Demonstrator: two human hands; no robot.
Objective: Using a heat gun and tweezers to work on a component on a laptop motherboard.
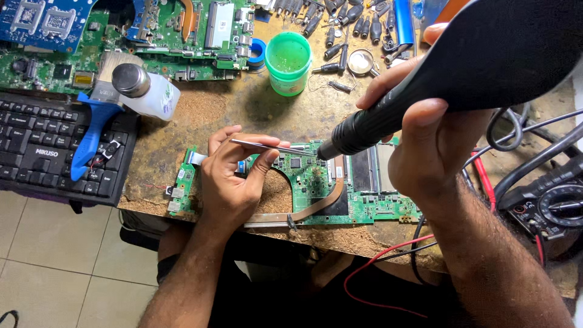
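A green laptop circuit board (316,191) lies at the front edge of a worn wooden bench (218,109). My left hand (234,176) rests on the board's left part and pinches thin metal tweezers (270,146), whose tips point right toward the board's middle. My right hand (428,130) grips a black hot-air handpiece (425,79). Its nozzle (328,150) angles down-left and hovers just above the board, right beside the tweezer tips.
A black keyboard (42,152) with a blue-handled brush (91,130) and a white bottle (149,91) sit left. Other green boards (152,36), a green tub (288,61) and screwdriver bits (340,24) lie behind. A multimeter (555,206) with cables (388,261) sits right.
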